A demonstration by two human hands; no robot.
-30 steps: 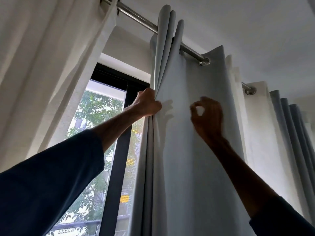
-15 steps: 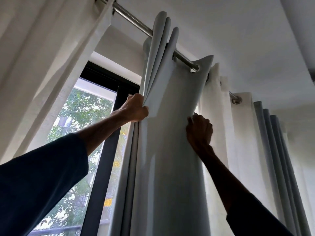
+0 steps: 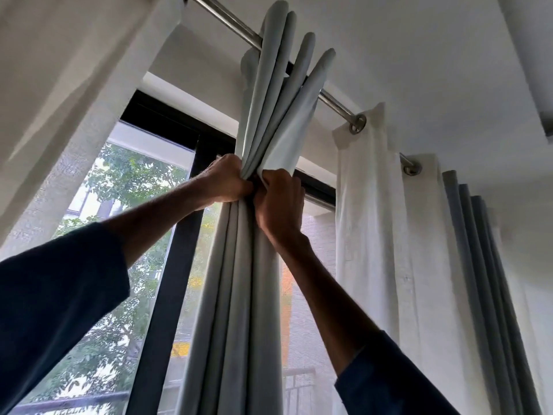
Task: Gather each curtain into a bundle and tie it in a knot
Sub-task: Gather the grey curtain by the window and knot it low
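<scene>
Left hand [image 3: 223,182] and right hand [image 3: 279,202] both grip the pale grey pleated fabric curtain [image 3: 239,280], bunched high near the silver metal rod [image 3: 236,23]. Risk: a hard downward pull strains the rod, or outer folds slip loose. White sheer curtain [image 3: 380,235] hangs just right; black window frame [image 3: 167,265] behind.

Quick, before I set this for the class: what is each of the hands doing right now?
Left hand: closed, gripping the gathered grey curtain.
Right hand: closed, gripping the same curtain from the other side.
</scene>
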